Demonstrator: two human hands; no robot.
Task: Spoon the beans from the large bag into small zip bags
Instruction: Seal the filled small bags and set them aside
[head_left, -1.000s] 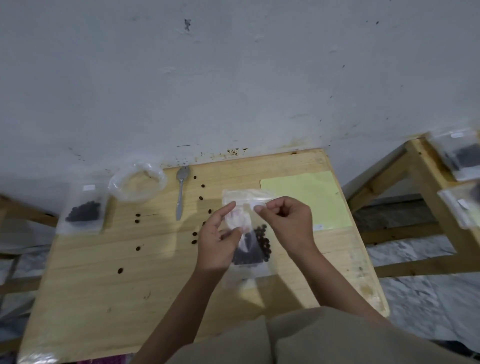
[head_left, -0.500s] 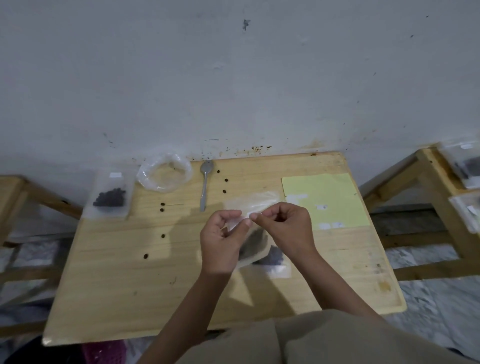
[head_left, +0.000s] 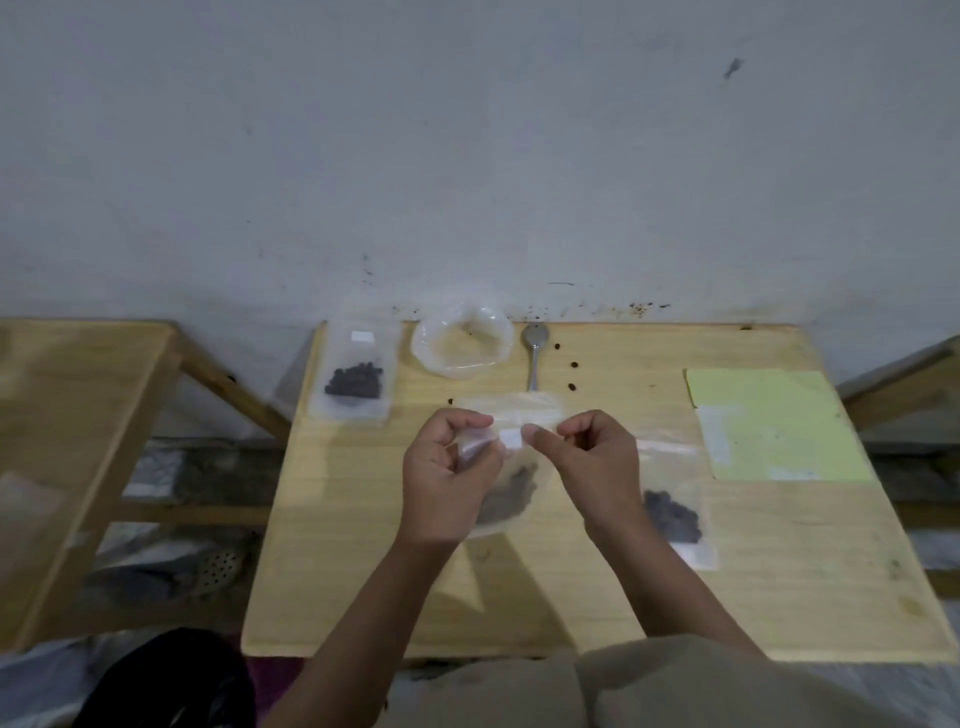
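- The wooden table (head_left: 363, 571) carried the whole job, pushed up against the wall, with the yellow sheet (head_left: 779, 415) lying at its right side.
- Out at the far edge, the large bag (head_left: 464, 347) sat rolled open and looked close to empty, though the soft focus made that hard to be sure of.
- Two filled small bags lay flat: one at far left (head_left: 355, 379), one just right of the hands (head_left: 675, 514).
- Centre stage, the small zip bag (head_left: 511, 493) hung above the table with beans dark in its lower half, so the step in hand looked like sealing, not scooping.
- Left hand (head_left: 447, 483) and right hand (head_left: 597, 467) met at the bag's top strip, fingers (head_left: 537, 434) pinched together on the zip.
- The spoon (head_left: 534, 353) lay idle beside the large bag, untouched.
- A few loose beans (head_left: 573, 365) dotted the table near it.
- Next move, by my read: run the pinch along the strip until it closed, then set the bag down.
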